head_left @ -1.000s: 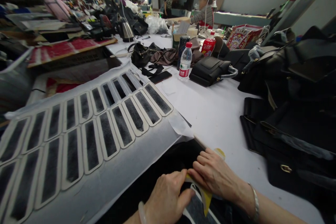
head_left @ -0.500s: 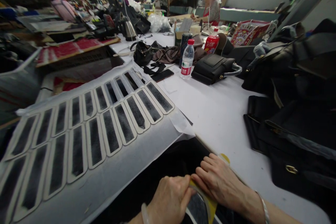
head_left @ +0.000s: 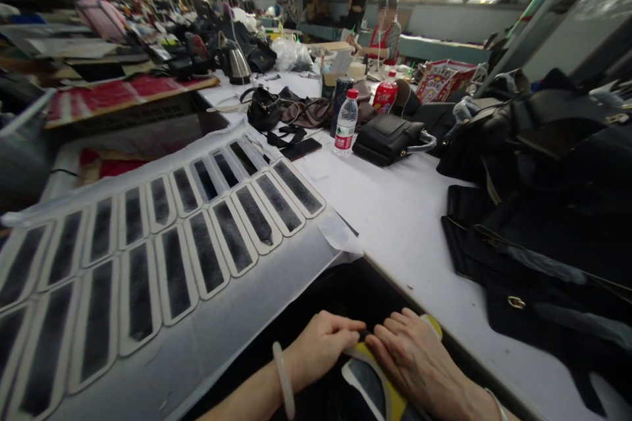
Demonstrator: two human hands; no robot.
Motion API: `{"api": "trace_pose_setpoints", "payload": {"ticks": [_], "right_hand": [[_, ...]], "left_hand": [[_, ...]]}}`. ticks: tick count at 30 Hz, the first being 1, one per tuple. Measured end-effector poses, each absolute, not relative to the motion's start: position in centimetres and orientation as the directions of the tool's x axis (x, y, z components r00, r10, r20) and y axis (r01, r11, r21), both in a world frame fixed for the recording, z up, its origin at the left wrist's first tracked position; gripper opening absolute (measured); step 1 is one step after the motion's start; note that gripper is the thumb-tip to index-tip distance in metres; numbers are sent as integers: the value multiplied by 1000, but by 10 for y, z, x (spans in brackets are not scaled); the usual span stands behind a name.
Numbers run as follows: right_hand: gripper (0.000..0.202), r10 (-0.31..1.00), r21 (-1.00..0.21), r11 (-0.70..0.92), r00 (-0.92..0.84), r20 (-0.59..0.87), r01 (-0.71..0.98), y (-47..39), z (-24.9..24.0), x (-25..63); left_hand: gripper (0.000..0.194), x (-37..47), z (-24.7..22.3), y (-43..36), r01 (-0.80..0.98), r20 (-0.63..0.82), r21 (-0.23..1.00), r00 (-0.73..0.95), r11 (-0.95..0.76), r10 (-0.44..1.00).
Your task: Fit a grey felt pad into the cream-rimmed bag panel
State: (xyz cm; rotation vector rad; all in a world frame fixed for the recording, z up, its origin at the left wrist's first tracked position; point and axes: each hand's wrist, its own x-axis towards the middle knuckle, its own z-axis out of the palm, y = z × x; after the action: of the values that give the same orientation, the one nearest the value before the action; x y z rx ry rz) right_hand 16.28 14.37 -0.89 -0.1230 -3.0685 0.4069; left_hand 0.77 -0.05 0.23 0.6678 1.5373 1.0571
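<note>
a worker's two hands meet low at the near edge of a white workbench (head_left: 405, 210), pressing on a dark padded strip with a pale border (head_left: 368, 385) that lies over a yellow backing sheet (head_left: 395, 401) in the lap, just below the table edge. the left hand (head_left: 320, 345) rests knuckles-up with its fingers curled together onto the strip's top end; the right hand (head_left: 419, 362) lies flat beside it, fingers close together and pushed down on the yellow sheet, fingertips almost touching the left's. whether either hand pinches the piece from beneath cannot be told.

the step in hand looks like working one strip free of, or down onto, its backing. judged from this, the next move calls for a firm hold on the sheet with one hand while the other lifts or smooths the strip's end without creasing it.

to the left, a large pale sheet (head_left: 276, 270) carries two rows of the same dark strips (head_left: 232, 233). a water bottle (head_left: 345, 123), black handbags (head_left: 390, 138) and stacked black leather pieces (head_left: 533, 237) crowd the bench; other people work in the background.

against half a second earlier, the hands sit a little higher in view and closer together, the left's fingers now folded over the strip's end, and more of the left forearm and its pale bangle (head_left: 284, 378) shows.
</note>
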Motion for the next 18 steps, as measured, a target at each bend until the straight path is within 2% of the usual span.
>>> {"api": "trace_pose_setpoints", "payload": {"ticks": [2, 4, 9, 12, 14, 16, 18], "right_hand": [[32, 99, -260, 961, -995, 22, 90, 143, -9, 166], [33, 109, -254, 962, -994, 13, 102, 143, -8, 168], [35, 152, -295, 941, -986, -62, 164, 146, -4, 174], [41, 229, -396, 885, -969, -92, 246, 152, -3, 189], [48, 352, -527, 767, -927, -131, 366, 158, -5, 200], [53, 475, -653, 580, -854, -215, 487, 162, -8, 206], [54, 517, -744, 412, -808, -285, 526, 163, -13, 202]], "left_hand": [[41, 8, -4, 4, -287, -531, 837, -218, 466, 819], [41, 9, -7, 7, -364, -548, 810, -195, 459, 813], [33, 10, -9, 10, -388, -534, 809, -172, 441, 828], [34, 11, -13, 10, -392, -531, 812, -186, 433, 827], [34, 13, -15, 11, -390, -524, 818, -205, 423, 826], [33, 15, -17, 11, -377, -514, 830, -228, 411, 827], [34, 17, -19, 12, -359, -508, 840, -254, 408, 823]]}}
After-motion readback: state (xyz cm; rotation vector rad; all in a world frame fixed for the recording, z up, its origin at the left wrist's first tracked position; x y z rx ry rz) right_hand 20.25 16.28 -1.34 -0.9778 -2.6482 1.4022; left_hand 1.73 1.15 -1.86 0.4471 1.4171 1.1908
